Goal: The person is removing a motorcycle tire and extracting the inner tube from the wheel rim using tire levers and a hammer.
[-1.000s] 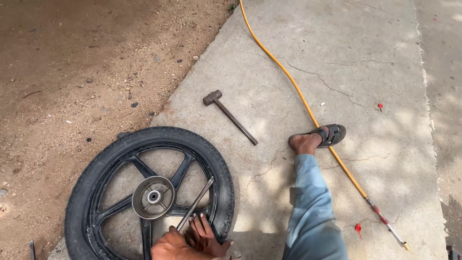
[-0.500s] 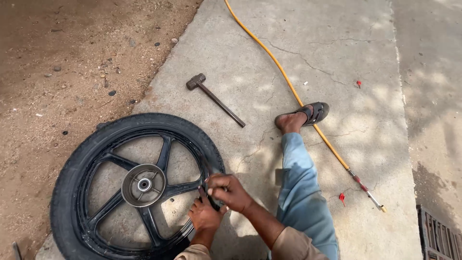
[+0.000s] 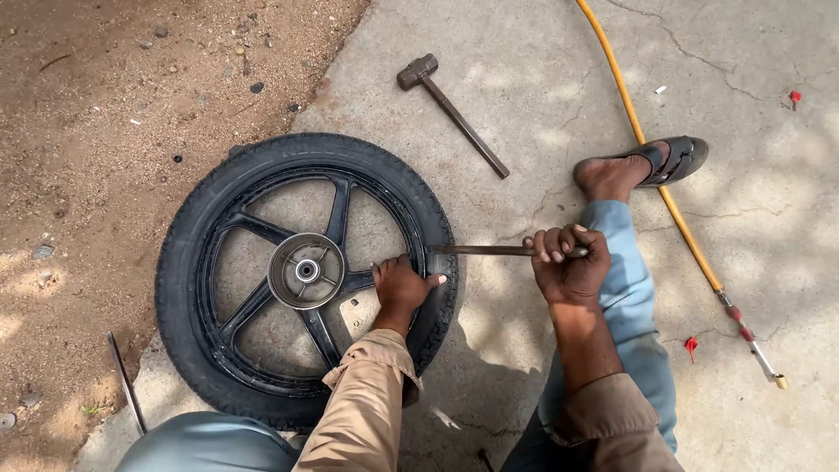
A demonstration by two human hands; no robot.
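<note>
Black tyre [image 3: 218,218] | left hand [image 3: 400,287] pressing | right hand [image 3: 568,262] gripping iron lever [image 3: 481,250]

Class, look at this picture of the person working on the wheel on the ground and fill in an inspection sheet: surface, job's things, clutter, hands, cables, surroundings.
Surface: cracked concrete slab, dappled shade.
Job's things: black wheel lying flat, tyre on, half on the slab; metal bar levered in at its right rim.
Clutter: hammer on the slab beyond the wheel; thin rod at the wheel's left; small red bits.
Hands: left hand presses on the rim by the bar's tip; right hand has its fingers closed around the bar's outer end.
Cables: yellow hose running under the sandalled foot.
Surroundings: bare dirt with stones to the left.
</note>
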